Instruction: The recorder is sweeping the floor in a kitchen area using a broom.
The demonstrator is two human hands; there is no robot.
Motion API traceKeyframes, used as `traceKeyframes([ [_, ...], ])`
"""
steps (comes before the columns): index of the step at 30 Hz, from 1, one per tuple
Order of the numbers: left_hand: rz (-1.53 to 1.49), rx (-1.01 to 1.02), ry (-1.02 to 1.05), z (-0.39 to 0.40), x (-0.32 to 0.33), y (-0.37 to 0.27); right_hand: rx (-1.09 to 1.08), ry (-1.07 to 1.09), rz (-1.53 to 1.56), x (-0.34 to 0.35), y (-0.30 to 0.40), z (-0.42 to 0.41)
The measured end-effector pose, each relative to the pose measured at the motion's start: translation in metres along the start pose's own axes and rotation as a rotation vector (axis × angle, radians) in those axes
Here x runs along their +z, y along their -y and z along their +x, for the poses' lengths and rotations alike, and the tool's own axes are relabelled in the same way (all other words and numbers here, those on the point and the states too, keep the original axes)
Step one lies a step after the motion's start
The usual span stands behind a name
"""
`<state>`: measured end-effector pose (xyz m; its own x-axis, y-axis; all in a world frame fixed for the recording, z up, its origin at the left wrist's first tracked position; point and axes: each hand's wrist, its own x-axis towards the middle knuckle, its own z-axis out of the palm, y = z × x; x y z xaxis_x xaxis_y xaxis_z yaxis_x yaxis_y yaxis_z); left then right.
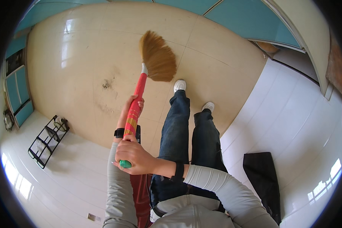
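A broom with fanned brown straw bristles and a red-wrapped handle stretches away in front of me. My left hand grips the handle around its middle. Higher up, my right hand is closed over the top end, where a green cap sticks out. The bristles lie over the beige tile floor, ahead of my white shoes; whether they press on it I cannot tell. Left of the handle, a patch of dark dirt marks the floor.
Teal cabinets run along the far side, one with a gap at its base. More teal cabinet doors stand at left. A black wire rack is on the white tiled wall. Black cloth hangs at right.
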<state>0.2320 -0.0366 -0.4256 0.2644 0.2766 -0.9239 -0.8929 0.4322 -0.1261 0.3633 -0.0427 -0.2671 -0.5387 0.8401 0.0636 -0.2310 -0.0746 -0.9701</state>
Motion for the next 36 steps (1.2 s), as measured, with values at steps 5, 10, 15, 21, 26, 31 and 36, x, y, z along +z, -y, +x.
traceKeyframes([
  [5,0.023,0.142,-0.062,-0.021,0.022,0.007,-0.027,0.001,0.067,-0.019,0.001,0.004],
  [10,-0.049,0.178,0.000,-0.044,0.053,0.034,-0.057,0.132,0.125,-0.069,0.043,0.004],
  [15,0.284,0.182,0.049,-0.050,0.087,0.100,0.260,0.098,0.547,-0.131,0.097,-0.046],
  [21,0.682,0.216,0.211,-0.023,0.133,0.195,0.744,-0.542,0.615,-0.193,0.131,-0.134],
  [26,0.722,-0.044,0.147,-0.005,0.165,0.252,0.722,-0.455,1.020,-0.214,0.211,-0.170],
  [31,1.271,-0.023,0.699,0.015,0.213,0.303,0.578,-0.554,1.093,-0.250,0.239,-0.186],
  [36,1.173,-0.486,0.508,0.016,0.279,0.338,0.153,-0.505,0.500,-0.289,0.215,-0.217],
])
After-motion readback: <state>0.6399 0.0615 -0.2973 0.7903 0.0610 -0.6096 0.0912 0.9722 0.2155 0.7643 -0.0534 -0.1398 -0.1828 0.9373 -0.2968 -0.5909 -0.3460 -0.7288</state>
